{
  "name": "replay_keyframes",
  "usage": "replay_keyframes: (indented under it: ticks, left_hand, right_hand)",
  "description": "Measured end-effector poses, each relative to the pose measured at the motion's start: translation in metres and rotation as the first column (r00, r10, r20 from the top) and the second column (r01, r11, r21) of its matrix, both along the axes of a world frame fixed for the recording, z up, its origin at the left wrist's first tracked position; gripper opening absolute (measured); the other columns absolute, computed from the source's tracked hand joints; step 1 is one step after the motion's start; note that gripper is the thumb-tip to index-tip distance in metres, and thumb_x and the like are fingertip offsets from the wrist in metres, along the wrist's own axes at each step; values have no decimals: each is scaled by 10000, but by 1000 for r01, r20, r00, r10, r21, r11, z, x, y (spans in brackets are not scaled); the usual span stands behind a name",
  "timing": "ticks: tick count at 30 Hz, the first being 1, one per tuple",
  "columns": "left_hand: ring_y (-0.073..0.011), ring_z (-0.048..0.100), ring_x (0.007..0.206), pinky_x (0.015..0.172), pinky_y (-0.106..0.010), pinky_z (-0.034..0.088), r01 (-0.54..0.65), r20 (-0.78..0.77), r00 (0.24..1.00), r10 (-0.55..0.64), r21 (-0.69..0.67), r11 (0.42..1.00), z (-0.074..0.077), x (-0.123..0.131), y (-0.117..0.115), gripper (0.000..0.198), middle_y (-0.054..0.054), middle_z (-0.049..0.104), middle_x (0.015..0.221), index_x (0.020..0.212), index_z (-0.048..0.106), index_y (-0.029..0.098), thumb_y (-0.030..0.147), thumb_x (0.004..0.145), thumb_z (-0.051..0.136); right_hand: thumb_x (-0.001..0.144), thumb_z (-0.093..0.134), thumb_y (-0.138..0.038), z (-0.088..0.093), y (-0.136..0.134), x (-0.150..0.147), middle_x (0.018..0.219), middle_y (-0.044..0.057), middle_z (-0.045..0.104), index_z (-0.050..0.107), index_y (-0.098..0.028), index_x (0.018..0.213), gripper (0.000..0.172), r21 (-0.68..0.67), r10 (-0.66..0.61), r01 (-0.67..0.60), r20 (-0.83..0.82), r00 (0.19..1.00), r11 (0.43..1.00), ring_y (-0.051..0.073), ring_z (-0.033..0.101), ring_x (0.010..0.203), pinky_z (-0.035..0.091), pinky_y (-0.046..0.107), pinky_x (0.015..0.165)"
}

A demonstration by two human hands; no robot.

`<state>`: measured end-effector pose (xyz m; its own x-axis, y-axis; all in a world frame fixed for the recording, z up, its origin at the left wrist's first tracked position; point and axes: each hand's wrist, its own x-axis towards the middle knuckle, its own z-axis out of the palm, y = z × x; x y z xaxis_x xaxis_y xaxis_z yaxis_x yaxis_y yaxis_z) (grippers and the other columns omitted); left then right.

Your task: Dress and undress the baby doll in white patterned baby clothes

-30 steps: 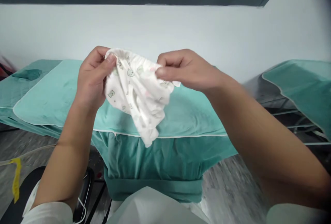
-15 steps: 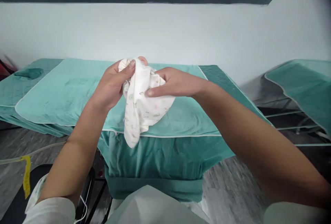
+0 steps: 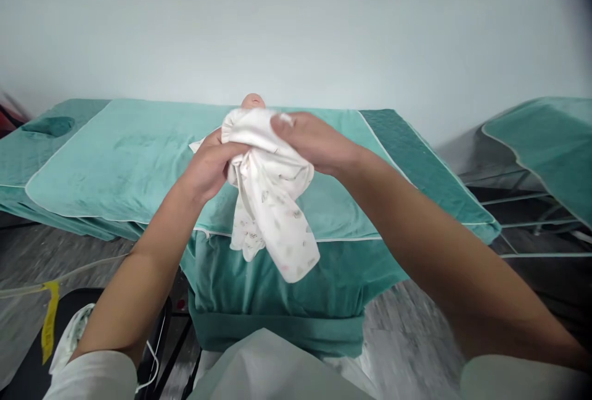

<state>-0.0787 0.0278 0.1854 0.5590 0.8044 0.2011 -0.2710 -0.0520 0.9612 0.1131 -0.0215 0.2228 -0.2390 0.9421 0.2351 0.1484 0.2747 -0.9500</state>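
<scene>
The cloth [image 3: 272, 203] is white with small faint prints, perhaps greenish and pink, too blurred to read. The bed cover [image 3: 124, 166] is teal with white piping. The wall [image 3: 296, 48] is pale white.

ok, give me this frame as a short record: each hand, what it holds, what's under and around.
left: left hand closed on white printed cloth, gripping its bunched top from the left side
right: right hand clamped over the top of the same bunch
cloth state: crumpled, lower part hanging free, clear of the bed
below: teal padded bed, white piping along its edge
behind cloth: pinkish round shape, cannot tell what it is
far right: second teal bed
</scene>
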Motion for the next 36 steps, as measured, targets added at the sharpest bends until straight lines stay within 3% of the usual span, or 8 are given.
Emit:
replay_keyframes:
  ticks: [4, 8, 11, 14, 21, 27, 31, 36]
  left_hand:
    - [-326, 753, 1079, 887, -409, 641, -15, 43, 999, 16, -26, 1000, 1, 9, 0, 311, -72, 776, 990, 1051, 720, 145, 325, 802, 768]
    - [-348, 758, 1077, 868, -425, 650, 110, 2, 994, -110, -71, 991, -13, 2, 3, 469, -87, 784, 983, 1112, 704, 160, 486, 795, 819]
    - [-377, 757, 1077, 871, -447, 653, 244, -78, 965, -250, -72, 967, -21, -8, 6, 580, -110, 794, 1008, 1142, 704, 151, 451, 693, 917]
    - [-373, 755, 1092, 909, -453, 647, 226, -65, 971, -229, -52, 973, -20, -10, 7, 613, -120, 794, 1055, 1179, 693, 142, 409, 681, 931]
    - [-336, 745, 1135, 926, -430, 644, 42, 78, 996, -42, 1, 999, -8, 10, 5, 503, -66, 776, 1014, 1135, 658, 172, 483, 791, 851]
    - [-326, 749, 1113, 903, -383, 637, 88, 0, 996, -88, 0, 996, -16, -1, 13, 615, -95, 788, 1057, 1177, 691, 170, 572, 743, 857]
    - [-355, 754, 1083, 890, -410, 636, 203, -118, 971, -207, -44, 978, -21, -12, 14, 640, -123, 797, 1061, 1173, 724, 147, 422, 641, 951]
    - [-326, 696, 1241, 1062, -412, 564, 56, 131, 990, -51, -33, 998, -23, 4, 8, 629, -108, 767, 1222, 1273, 678, 189, 438, 730, 877]
  right_hand:
    - [735, 887, -482, -2, 4, 6, 835, 29, 704, 726, -164, 888, 388, -37, 192, -190, 88, 977, 981, 210, 696, 863, 581, 343, 785]
    - [841, 802, -470, -1, 9, 3, 885, 17, 691, 704, -181, 947, 323, 4, 0, 0, -112, 994, 1000, 180, 693, 887, 581, 320, 819]
    - [896, 727, -552, -5, 13, 2, 888, 5, 681, 664, -200, 951, 362, 6, -85, 90, -255, 963, 996, 171, 691, 892, 581, 318, 835]
    - [894, 682, -647, -13, 13, 4, 895, 16, 701, 665, -210, 966, 443, -46, -96, 87, -273, 957, 995, 182, 698, 898, 585, 309, 805]
    - [761, 832, -623, -18, 6, 4, 802, 53, 742, 726, -160, 901, 495, -188, 278, -258, 88, 956, 948, 201, 706, 793, 579, 295, 691]
    - [786, 770, -696, -12, 4, 0, 881, 30, 734, 682, -214, 1044, 553, -64, 3, -8, -80, 997, 998, 210, 705, 899, 603, 329, 810]
    - [817, 717, -729, -14, 4, -2, 936, 16, 726, 646, -245, 1130, 581, -43, -82, 75, -180, 980, 996, 213, 700, 999, 589, 342, 916]
    - [853, 684, -717, -34, 0, 3, 1005, 43, 757, 667, -227, 1176, 587, -107, -94, 70, -247, 964, 992, 235, 713, 1028, 588, 371, 927]
